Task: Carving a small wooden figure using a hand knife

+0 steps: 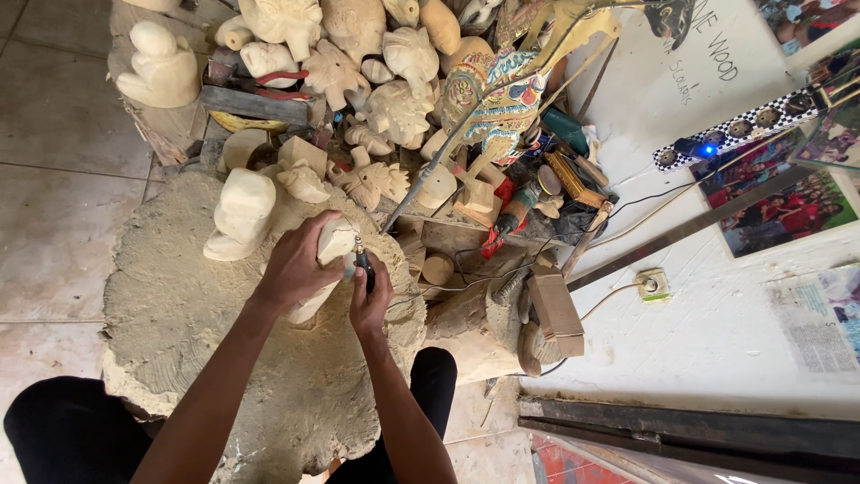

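Carved pale wood with a rotary tool on a dusty stump.

Gripped a pale wooden carving (333, 246) with left hand (294, 269), fingers wrapped tight around it; pinched a small black rotary tool (364, 265) in right hand (370, 303), tip touching the carving. Rested both on a sawdust-coated stump (188, 332), just beside a blocky unfinished figure (240, 213), below a heap of unpainted carvings (358, 72) and a painted puppet (497, 94).

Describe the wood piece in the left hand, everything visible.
The wood piece is pale, unpainted, roughly carved and blocky. The left hand grips it from the side and hides most of it; its lower end rests on the dusty stump. The right hand holds a small dark rotary tool with its tip against the piece's edge.
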